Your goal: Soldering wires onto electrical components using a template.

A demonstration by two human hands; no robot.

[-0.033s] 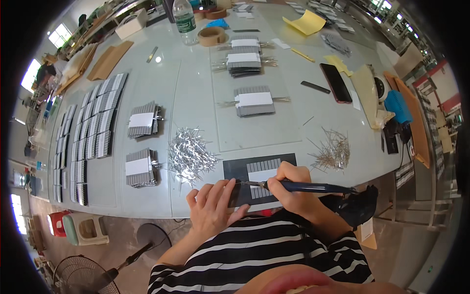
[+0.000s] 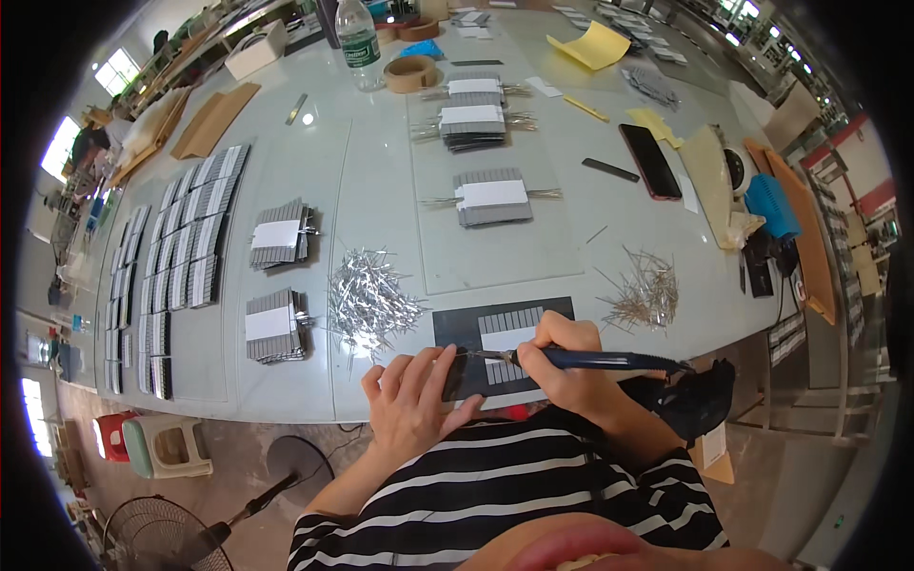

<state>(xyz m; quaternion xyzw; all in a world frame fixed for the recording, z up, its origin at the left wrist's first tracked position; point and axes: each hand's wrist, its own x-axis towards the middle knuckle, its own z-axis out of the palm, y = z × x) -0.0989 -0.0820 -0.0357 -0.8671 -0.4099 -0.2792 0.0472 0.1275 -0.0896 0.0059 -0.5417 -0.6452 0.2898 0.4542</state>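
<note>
On a dark rectangular mat (image 2: 451,324) at the table's near edge lies a grey striped panel (image 2: 514,320) with a white band across its middle. My right hand (image 2: 564,360) is closed round a dark blue pen-shaped tool (image 2: 609,360). Its thin metal tip points left over the panel. My left hand (image 2: 409,395) is open on the mat's left side, thumb apart from the fingers. Its index fingertip rests close to the tool's tip; whether a thin strip lies under it I cannot make out. A pile of shiny thin metal strips (image 2: 371,303) lies beyond my left hand.
Another strip pile (image 2: 643,290) lies at the right. Stacks of striped panels stand at the left (image 2: 276,324) and far middle (image 2: 491,198). A phone (image 2: 651,162), a tape roll (image 2: 410,73) and a bottle (image 2: 359,48) are farther back. A fan (image 2: 167,538) stands below left.
</note>
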